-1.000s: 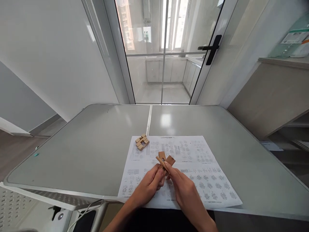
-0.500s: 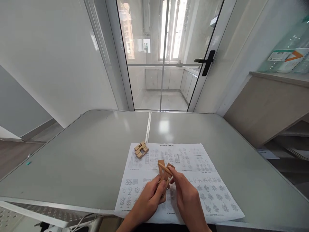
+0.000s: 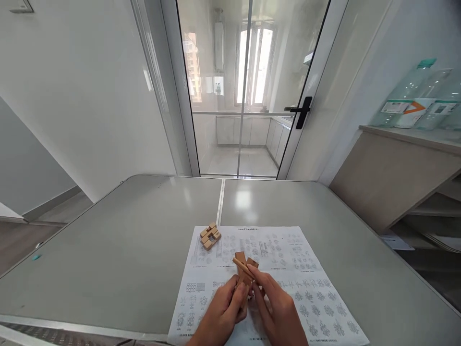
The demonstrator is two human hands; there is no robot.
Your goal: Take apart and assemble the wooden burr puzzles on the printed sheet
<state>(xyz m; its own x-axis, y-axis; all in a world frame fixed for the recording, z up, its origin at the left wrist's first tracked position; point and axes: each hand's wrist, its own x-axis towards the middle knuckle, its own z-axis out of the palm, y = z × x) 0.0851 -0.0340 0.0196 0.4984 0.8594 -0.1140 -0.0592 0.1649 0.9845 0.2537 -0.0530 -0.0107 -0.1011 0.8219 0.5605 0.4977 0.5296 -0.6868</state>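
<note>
Brown wooden puzzle pieces (image 3: 240, 257) cross one another between my two hands, above a printed instruction sheet (image 3: 288, 254). My left hand (image 3: 228, 305) is closed around the lower part of these pieces, thumb on top. With thumb and fingers, my right hand (image 3: 275, 300) pinches a thin wooden stick (image 3: 242, 265) that lies slantwise across the other pieces. My fingers hide where the pieces meet. A small cluster of pale wooden blocks (image 3: 210, 236) rests on the sheet's upper left corner, apart from both hands.
The sheet lies on a grey table (image 3: 126, 259) with a seam (image 3: 221, 202) across it. A glass door (image 3: 241, 96) with a black handle (image 3: 302, 112) stands behind. At right, plastic bottles (image 3: 406, 101) stand on a wooden shelf (image 3: 406, 168). A small teal bit (image 3: 36, 257) lies near the left edge.
The view has tilted up, so everything sits lower in the picture. The thin stick has shifted slightly up and to the left over the other pieces; both hands keep their grip.
</note>
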